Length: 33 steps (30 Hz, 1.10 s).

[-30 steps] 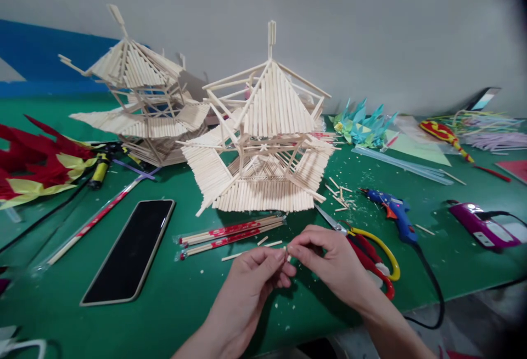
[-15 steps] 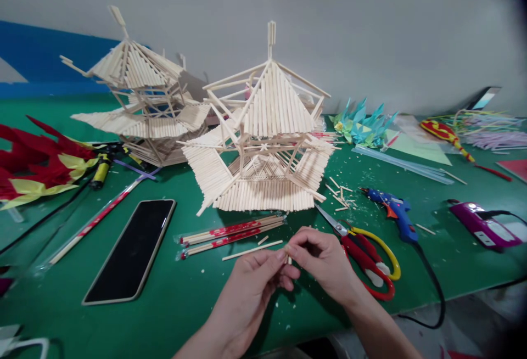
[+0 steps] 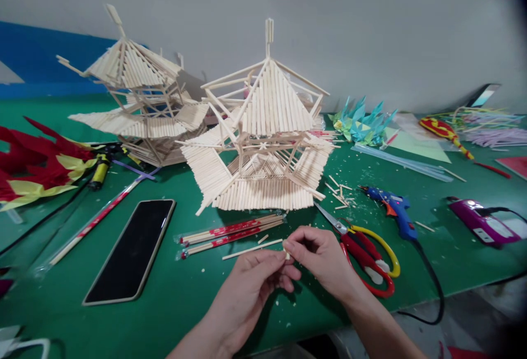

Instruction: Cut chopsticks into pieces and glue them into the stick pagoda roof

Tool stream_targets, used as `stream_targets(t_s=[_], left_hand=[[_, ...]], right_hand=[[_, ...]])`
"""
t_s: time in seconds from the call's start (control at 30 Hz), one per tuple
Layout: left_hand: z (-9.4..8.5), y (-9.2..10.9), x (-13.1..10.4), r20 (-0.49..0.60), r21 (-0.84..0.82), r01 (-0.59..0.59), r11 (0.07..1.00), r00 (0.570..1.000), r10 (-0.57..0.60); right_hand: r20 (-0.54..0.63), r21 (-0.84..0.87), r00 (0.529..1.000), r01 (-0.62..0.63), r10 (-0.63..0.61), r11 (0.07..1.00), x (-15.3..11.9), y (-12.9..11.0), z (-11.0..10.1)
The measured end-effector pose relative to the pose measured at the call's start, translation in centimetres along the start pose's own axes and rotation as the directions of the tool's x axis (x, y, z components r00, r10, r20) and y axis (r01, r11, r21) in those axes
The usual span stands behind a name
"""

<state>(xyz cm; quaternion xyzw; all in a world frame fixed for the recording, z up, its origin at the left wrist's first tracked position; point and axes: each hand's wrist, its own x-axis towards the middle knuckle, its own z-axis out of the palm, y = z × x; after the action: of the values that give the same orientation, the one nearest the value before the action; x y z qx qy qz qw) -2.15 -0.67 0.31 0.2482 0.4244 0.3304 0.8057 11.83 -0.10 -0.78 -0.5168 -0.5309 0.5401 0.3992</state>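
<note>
Phone [image 3: 129, 249] left, scissors [image 3: 364, 252] right (pagoda [image 3: 263, 145] btwn)

On the green bench [image 3: 164, 315] we see two stick pagoda models, one at centre [image 3: 263, 145] and one behind it to the left [image 3: 135, 106]. A dark phone [image 3: 129, 249] lies flat at front left, wrapped chopsticks [image 3: 230, 234] just right of it. Red-and-yellow scissors [image 3: 366, 252] lie near a blue glue gun [image 3: 393, 211]. Teal paper flowers [image 3: 364, 123] sit by the wall.

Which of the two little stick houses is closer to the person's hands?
The stick house in the middle of the green table, with the upright spire, directly beyond both hands. The other house stands farther back to the left, its spire tilted.
</note>
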Motion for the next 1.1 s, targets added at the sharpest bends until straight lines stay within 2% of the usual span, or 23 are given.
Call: stream_targets(t_s=[0.27,0.5,0.67,0.9,1.1], left_hand=[[-0.1,0.2,0.1,0.004,0.048,-0.001,0.999,1.0,0.001],[-0.2,-0.4,0.2,-0.014,0.15,-0.074,0.986,0.997,0.077],[-0.2,-0.4,0.1,-0.014,0.233,-0.093,0.968,0.995,0.099],[-0.2,-0.5,0.0,-0.064,0.172,-0.079,0.982,0.994,0.091],[-0.4,-0.7,0.4,-0.05,0.179,-0.105,0.978,0.992,0.115]], right_hand=[[-0.01,-0.007,1.0,0.003,-0.003,1.0,0.0,0.1,-0.1],[-0.042,-0.038,0.999,-0.003,0.002,0.999,-0.1,0.3,0.1],[-0.017,-0.016,1.0,-0.014,0.014,1.0,-0.4,0.3,0.4],[-0.094,-0.017,0.995,0.019,-0.021,1.0,-0.5,0.5,-0.4],[-0.055,-0.001,0.998,0.033,-0.033,0.999,-0.7,0.7,-0.1]])
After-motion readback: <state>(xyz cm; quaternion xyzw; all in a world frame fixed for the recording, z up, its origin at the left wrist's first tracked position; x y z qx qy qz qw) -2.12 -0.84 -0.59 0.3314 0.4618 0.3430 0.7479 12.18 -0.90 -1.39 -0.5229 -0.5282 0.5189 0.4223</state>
